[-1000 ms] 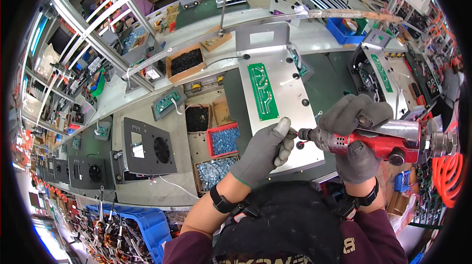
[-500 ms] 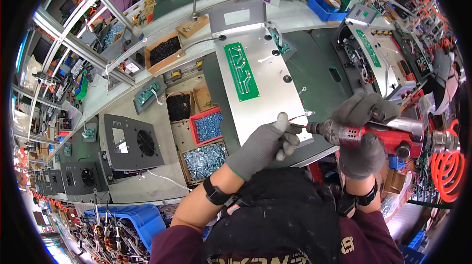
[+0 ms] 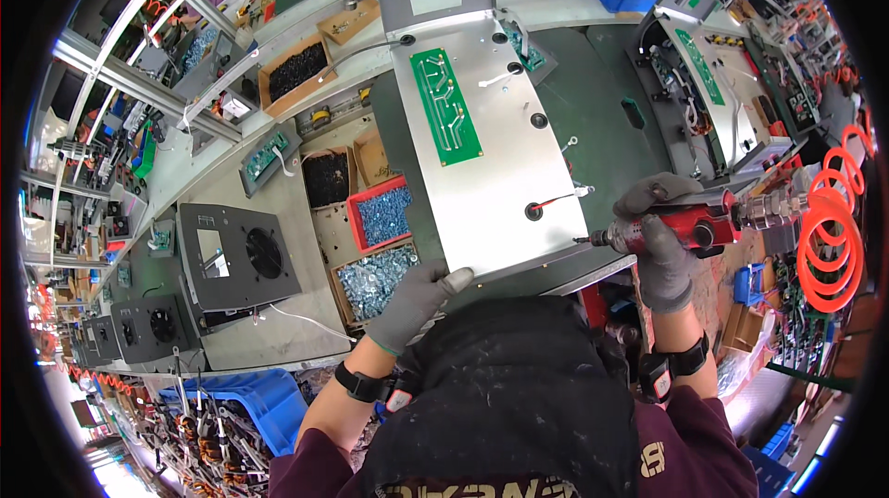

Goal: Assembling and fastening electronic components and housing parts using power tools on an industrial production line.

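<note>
My right hand, gloved in grey, is wrapped round a red pneumatic screwdriver. The tool lies nearly level, its bit pointing left at the near right corner of a silver metal panel. At that panel's near left corner, my left hand grips the edge with its thumb on top; its other fingers are partly hidden. A long green circuit board is on the panel's upper left. A red wire comes out of a black grommet near the right edge, ending in a pale terminal.
Left of the panel stand a red bin of bluish screws and a cardboard box of shiny hardware. A dark fan panel lies farther left. An orange coiled hose hangs right. Another opened unit sits at the far right.
My left hand has left the screwdriver's tip and moved left to the panel's near corner. The screwdriver has shifted slightly, its bit now at the panel's near right corner.
</note>
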The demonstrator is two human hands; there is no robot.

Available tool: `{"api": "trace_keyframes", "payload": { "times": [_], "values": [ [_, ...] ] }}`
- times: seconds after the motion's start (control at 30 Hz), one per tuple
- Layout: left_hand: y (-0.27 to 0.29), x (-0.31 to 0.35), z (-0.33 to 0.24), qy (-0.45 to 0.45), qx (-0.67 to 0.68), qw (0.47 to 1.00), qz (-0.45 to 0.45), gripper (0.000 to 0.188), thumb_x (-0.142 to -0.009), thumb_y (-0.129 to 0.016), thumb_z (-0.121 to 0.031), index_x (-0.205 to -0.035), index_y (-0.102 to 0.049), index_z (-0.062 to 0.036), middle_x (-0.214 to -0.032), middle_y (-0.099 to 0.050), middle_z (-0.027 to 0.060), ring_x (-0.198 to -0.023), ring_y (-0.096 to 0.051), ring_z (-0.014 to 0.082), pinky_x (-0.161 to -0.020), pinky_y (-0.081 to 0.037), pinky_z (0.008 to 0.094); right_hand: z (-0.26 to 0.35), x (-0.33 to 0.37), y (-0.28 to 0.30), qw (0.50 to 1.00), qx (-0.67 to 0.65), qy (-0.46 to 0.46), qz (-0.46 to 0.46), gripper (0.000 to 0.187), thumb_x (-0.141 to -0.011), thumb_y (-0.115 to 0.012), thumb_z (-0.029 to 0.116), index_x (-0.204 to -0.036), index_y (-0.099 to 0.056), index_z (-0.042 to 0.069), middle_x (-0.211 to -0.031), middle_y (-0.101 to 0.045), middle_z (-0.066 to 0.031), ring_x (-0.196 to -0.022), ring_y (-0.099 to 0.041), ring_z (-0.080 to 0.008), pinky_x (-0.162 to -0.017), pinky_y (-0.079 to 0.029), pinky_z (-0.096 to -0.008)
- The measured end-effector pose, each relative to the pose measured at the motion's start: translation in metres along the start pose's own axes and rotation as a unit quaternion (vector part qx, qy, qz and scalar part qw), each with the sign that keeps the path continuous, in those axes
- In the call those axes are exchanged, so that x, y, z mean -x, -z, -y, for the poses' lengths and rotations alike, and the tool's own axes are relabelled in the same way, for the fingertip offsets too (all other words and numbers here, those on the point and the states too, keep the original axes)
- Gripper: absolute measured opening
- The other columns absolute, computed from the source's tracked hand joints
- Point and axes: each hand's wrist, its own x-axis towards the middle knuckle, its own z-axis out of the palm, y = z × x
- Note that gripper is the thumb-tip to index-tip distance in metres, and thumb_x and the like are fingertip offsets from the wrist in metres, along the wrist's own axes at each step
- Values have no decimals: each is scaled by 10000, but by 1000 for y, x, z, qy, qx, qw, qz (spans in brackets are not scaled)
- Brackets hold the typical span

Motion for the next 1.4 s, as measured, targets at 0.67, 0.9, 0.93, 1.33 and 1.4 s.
{"api": "trace_keyframes", "payload": {
  "times": [0.67,0.9,0.93,1.33,1.4],
  "values": [
    [-3,-12,16,-163,-120,979,-39,661,-839,-571,-591,-1020,-636,42,-751,-624,122,-705,-570,184,-678,-459,326,-19,1,-6,995,65,-22,68,284,-773,-599,-29,-1020,-481,47,-884,-583,-102,-714,-583,-150,-628,-537,-284],
    [13,-4,21,-52,14,998,30,424,-928,-537,-336,-1148,-585,23,-888,-619,82,-843,-597,133,-737,-472,250,-17,-3,-4,997,22,-7,78,240,-789,-595,-18,-1006,-503,31,-855,-579,-102,-659,-557,-124,-580,-506,-280],
    [17,-3,23,-41,67,996,39,376,-943,-526,-265,-1181,-555,24,-925,-613,80,-864,-606,140,-743,-486,250,-14,-4,-4,997,21,-8,80,240,-789,-595,-18,-1006,-503,31,-855,-579,-102,-659,-557,-124,-580,-506,-280],
    [2,18,-9,-70,343,936,39,370,-948,-532,-357,-1037,-527,2,-795,-583,62,-597,-564,120,-453,-440,214,36,-3,-90,987,-88,-31,127,549,-767,-737,328,-1129,-450,32,-950,-567,-158,-820,-609,-253,-708,-527,-362],
    [2,19,-12,-54,357,927,97,406,-933,-526,-434,-960,-537,-29,-700,-566,33,-488,-506,98,-391,-376,204,36,-2,-106,981,-107,-53,156,436,-766,-733,294,-1007,-437,83,-834,-484,-89,-739,-504,-220,-641,-474,-365]
  ]
}}
